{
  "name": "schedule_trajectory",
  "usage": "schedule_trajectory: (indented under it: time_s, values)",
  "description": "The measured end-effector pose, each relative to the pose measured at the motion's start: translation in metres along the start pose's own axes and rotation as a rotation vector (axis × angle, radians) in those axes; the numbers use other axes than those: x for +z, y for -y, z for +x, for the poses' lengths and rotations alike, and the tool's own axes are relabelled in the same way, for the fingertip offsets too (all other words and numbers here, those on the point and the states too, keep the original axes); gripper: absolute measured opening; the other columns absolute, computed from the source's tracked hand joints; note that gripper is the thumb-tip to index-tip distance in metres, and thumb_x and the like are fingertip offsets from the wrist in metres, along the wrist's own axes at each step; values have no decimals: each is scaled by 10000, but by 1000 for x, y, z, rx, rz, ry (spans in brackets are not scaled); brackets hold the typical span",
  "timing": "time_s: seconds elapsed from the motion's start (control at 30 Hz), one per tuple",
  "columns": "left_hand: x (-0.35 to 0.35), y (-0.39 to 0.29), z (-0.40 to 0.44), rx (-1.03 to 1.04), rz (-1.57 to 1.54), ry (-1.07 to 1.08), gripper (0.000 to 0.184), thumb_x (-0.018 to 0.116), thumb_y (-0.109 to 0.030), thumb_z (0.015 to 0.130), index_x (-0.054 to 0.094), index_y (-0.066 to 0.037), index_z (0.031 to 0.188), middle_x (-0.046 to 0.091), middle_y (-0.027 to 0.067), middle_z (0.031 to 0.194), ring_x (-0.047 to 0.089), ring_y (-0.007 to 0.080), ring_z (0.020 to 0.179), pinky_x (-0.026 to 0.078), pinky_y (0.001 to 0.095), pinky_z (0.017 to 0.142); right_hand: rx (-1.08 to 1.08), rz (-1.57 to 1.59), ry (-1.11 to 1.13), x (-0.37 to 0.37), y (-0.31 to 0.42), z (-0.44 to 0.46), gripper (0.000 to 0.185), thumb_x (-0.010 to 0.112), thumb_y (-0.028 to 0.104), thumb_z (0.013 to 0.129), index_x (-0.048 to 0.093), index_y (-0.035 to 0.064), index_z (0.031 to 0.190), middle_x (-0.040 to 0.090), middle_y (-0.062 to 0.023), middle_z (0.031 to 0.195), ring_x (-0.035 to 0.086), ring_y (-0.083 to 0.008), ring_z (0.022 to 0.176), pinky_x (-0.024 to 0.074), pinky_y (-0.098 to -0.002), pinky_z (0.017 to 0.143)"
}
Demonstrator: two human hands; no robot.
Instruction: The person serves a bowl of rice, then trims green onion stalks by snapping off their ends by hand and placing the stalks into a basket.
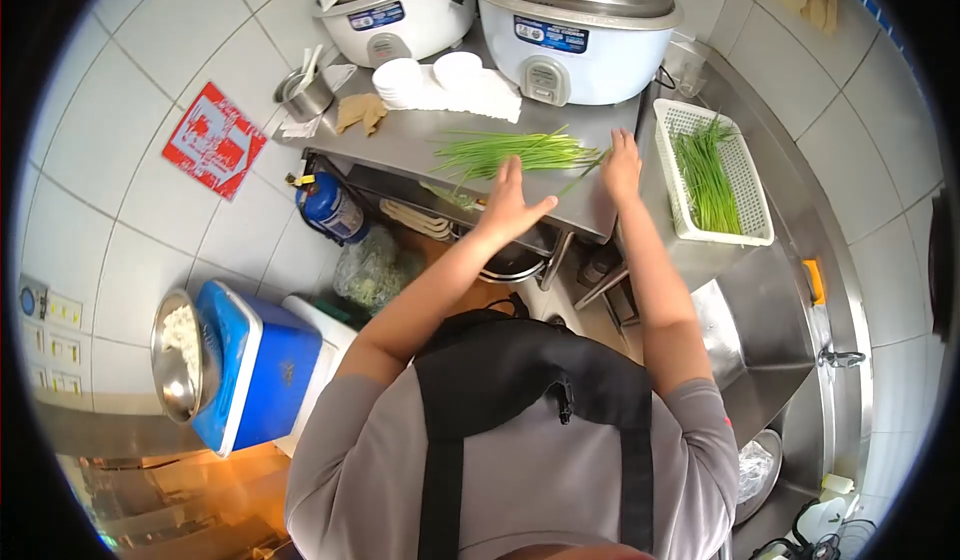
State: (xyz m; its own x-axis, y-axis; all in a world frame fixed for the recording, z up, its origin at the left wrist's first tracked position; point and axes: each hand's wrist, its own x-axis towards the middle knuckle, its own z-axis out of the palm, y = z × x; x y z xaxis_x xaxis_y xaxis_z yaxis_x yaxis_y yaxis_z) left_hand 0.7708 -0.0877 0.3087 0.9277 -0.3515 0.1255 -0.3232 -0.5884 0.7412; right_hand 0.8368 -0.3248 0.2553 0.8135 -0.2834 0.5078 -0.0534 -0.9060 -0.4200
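Observation:
A loose pile of long green stalks (520,150) lies across the steel table (400,145). My left hand (514,203) is at the pile's front edge, thumb spread away from the fingers, with nothing seen in it. At the pile's right end is my right hand (622,167), upright on its edge beside the stalk ends, its fingers extended. A few stalks slant down between the two hands. To the right, a white perforated basket (765,222) holds more green stalks (708,180).
Two large cookers (590,45) stand at the table's back, with white bowls (398,78) before them. A steel cup (303,95) with utensils sits at the left corner beside a crumpled brown cloth (361,112). At right is a sink (765,345).

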Motion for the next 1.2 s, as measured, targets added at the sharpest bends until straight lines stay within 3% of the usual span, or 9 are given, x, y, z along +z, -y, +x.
schedule_trajectory:
  time_s: [0.27,0.4,0.53,0.67,0.77,0.97,1.07,1.13,1.2]
  values:
    - [45,22,107,53,405,8,1292,678,-655,549,-2,67,1377,45,284,1433,-18,382,1349,-11,487,1081,-219,24,286,41,-83,70,295,514,58,779,597,55,1061,558,-134,1070,515,-312,1016,433,-386,854]
    - [35,28,113,44,539,117,1374,685,-703,463,-16,27,1392,68,287,1429,-6,383,1350,-41,535,1061,-228,55,155,20,-46,28,150,560,94,764,664,35,854,592,-135,823,530,-315,834,451,-402,756]
    - [21,47,120,170,625,184,1369,701,-687,455,-2,19,1395,141,259,1427,98,378,1343,-19,556,1058,-222,265,184,14,-8,2,175,608,64,731,652,19,894,590,-137,876,529,-317,865,444,-386,773]
    - [-1,46,131,122,629,354,1125,746,-470,548,172,31,1375,408,222,1270,366,343,1215,86,530,1070,-181,289,206,-6,16,11,424,667,147,715,571,32,1111,546,-140,1084,488,-309,1052,393,-393,906]
    - [5,74,138,321,553,233,910,723,-318,635,265,27,1341,466,207,1177,441,321,1132,244,482,1036,-479,157,480,-9,45,15,960,766,276,596,245,97,1383,330,-119,1372,272,-262,1301,174,-467,1077]
    - [-30,69,114,303,179,-11,682,706,-201,705,383,20,1263,512,196,1123,499,298,1065,393,377,930,-611,93,844,38,63,54,801,741,199,614,381,59,1316,510,-123,1189,449,-272,1144,311,-399,991]
    - [-40,79,89,144,-280,-23,516,653,-183,789,439,26,1210,565,149,1058,554,234,982,429,330,881,-782,117,601,47,62,46,570,669,104,660,487,9,1191,603,-118,974,559,-301,953,409,-389,870]
    - [-45,83,76,94,-445,51,382,559,-194,875,476,23,1177,589,108,1008,577,176,926,459,293,831,-727,9,683,44,72,44,484,638,80,660,515,-3,1121,614,-130,910,581,-317,888,436,-401,817]
    - [-50,88,67,-314,-685,511,366,519,-234,899,491,10,1170,586,118,1009,578,177,932,469,294,822,-669,-97,768,46,77,40,401,607,55,660,542,-14,1050,624,-142,847,602,-333,822,463,-414,765]
